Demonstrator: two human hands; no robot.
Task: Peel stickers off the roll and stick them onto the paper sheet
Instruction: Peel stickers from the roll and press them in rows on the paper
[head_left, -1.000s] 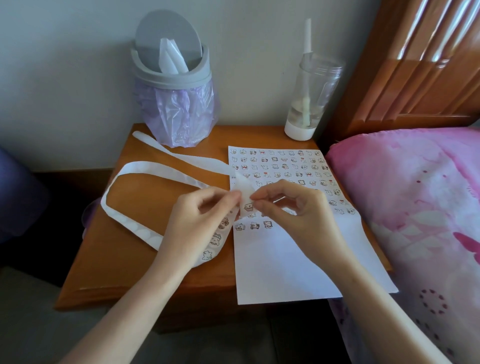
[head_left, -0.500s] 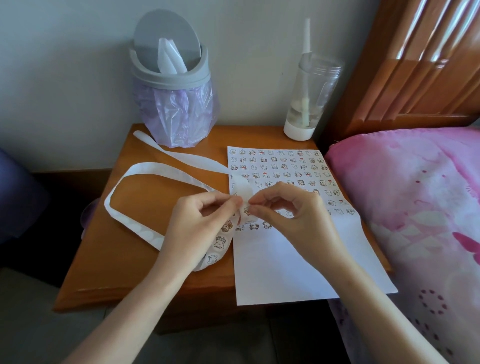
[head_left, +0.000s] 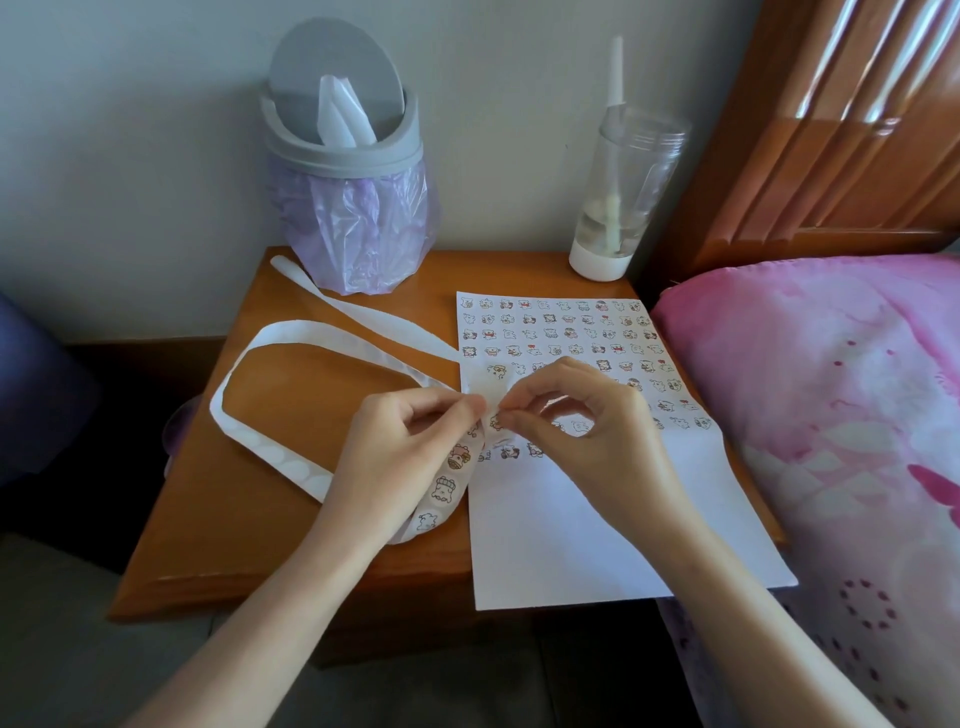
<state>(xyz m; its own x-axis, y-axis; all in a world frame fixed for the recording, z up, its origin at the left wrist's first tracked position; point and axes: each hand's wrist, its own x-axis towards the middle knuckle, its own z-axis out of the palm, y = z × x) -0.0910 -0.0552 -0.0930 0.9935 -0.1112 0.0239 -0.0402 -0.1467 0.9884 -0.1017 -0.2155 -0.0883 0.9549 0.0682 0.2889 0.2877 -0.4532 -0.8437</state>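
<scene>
The sticker strip (head_left: 457, 470) runs through the middle of the frame, its printed end curling down under the left hand (head_left: 400, 457) while the spent, blank backing loops out to the left across the wooden bench (head_left: 218, 519) and back up toward the bin. It looks thin, limp and almost weightless, the sort of thing that twists and sticks to itself, so each sticker is best lifted by its very edge with the nails while the backing is bent away. The left hand's fingers (head_left: 457, 410) are closed in a pinch on the strip at centre frame. The right hand (head_left: 582, 441), just beside it, has thumb and forefinger closed tip to tip at the strip's edge; whether a sticker is already free between them is too small to tell. Both hands hover over the paper sheet (head_left: 597, 535), which lies right of centre, its upper half filled with rows of stickers, its lower half bare and overhanging the bench's front edge. A lidded waste bin (head_left: 343, 171) lined with a purple bag stands upper left, a clear bottle (head_left: 618, 197) upper centre, and pink bedding (head_left: 831, 415) fills the right.
</scene>
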